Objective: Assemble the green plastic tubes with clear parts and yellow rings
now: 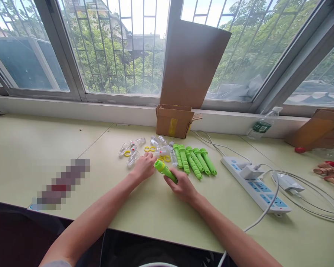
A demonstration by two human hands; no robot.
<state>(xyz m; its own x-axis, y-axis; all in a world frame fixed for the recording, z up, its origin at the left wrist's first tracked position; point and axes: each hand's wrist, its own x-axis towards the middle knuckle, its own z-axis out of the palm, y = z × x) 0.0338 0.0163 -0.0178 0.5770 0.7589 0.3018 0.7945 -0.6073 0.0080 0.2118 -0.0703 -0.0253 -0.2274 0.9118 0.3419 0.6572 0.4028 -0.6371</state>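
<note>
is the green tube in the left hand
No, the right hand grips the green tube; the left hand lies by the clear pieces.

Left hand (143, 167) palm down, relaxed, right hand (183, 186) in closed grip

glossy green plastic tube (166, 171), matt cardboard box (174, 121)

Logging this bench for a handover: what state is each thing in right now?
Green tube: gripped in right hand, tilted.
Left hand: resting by yellow rings, grip unclear.
Other green tubes: lying in a row.
Clear vials: lying scattered.
Cardboard box: flaps open.
Power strip: white adapter plugged in.
Water bottle: capped, leaning.
</note>
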